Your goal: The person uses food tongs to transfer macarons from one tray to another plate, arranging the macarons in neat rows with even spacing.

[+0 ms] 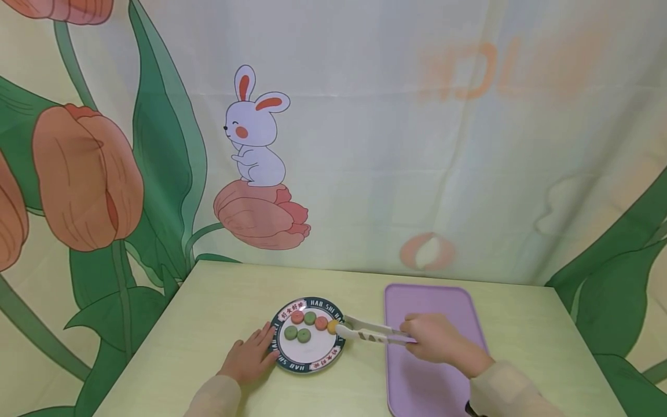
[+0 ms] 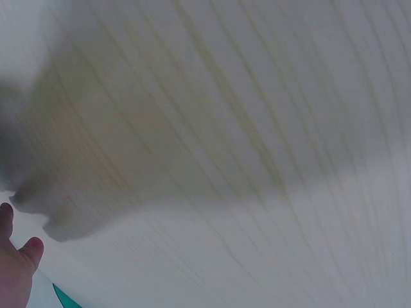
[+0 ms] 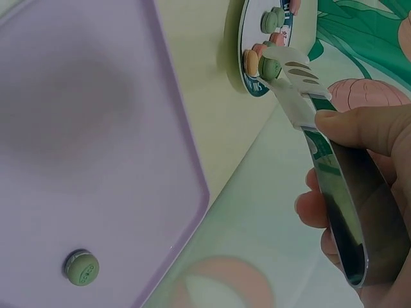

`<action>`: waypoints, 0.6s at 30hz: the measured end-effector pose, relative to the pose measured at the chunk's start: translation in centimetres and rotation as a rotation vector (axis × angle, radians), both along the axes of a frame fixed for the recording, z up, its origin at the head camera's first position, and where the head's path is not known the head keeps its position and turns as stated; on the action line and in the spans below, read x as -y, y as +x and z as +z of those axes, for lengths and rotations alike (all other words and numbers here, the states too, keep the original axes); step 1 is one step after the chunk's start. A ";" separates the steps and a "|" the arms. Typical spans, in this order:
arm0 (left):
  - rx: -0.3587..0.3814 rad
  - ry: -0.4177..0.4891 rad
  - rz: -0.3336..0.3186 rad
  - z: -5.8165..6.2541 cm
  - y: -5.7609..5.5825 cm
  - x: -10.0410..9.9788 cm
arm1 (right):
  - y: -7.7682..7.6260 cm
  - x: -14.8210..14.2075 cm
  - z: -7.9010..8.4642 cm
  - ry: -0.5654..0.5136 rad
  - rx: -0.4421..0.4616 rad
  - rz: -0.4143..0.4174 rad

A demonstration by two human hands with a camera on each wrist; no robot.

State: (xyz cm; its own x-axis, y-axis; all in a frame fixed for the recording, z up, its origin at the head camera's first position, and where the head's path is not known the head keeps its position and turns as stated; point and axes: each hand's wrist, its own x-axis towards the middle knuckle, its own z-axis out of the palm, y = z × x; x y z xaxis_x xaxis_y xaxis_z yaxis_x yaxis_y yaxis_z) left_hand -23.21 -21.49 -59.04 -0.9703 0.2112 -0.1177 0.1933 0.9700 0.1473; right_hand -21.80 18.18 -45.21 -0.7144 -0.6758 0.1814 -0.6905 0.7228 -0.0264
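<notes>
My right hand grips white-tipped metal tongs by the handle, thumb on one arm and fingers on the other. Between the tongs' tips, over the right rim of a round plate, sits a green macaron. Pink, green and yellow macarons lie on the plate, among them a yellow macaron beside the tips. At the plate's left edge rests my left hand, its fingers extended and touching the rim. The left wrist view catches only a few fingertips.
A purple tray lies to the right of the plate, beneath my right forearm. On it, in the right wrist view, sits one green macaron. Behind the pale table hangs a curtain printed with tulips and a rabbit.
</notes>
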 end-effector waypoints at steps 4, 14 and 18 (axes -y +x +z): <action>-0.004 0.000 0.002 -0.1 0.0 0.0 | -0.1 0.5 -0.3 0.002 0.013 0.010; -0.003 0.010 0.002 -0.2 -0.1 0.1 | -0.4 1.3 -1.1 -0.004 -0.015 0.024; -0.011 0.009 -0.003 -0.2 -0.1 0.1 | -0.5 1.7 -1.3 -0.002 -0.002 0.015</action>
State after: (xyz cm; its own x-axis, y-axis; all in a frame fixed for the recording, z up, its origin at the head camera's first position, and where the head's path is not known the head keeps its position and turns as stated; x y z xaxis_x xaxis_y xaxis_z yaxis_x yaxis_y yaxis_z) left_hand -23.30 -21.58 -59.29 -0.9708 0.2155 -0.1054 0.1982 0.9680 0.1538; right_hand -22.25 16.48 -46.49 -0.7036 -0.6863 0.1845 -0.7016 0.7121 -0.0265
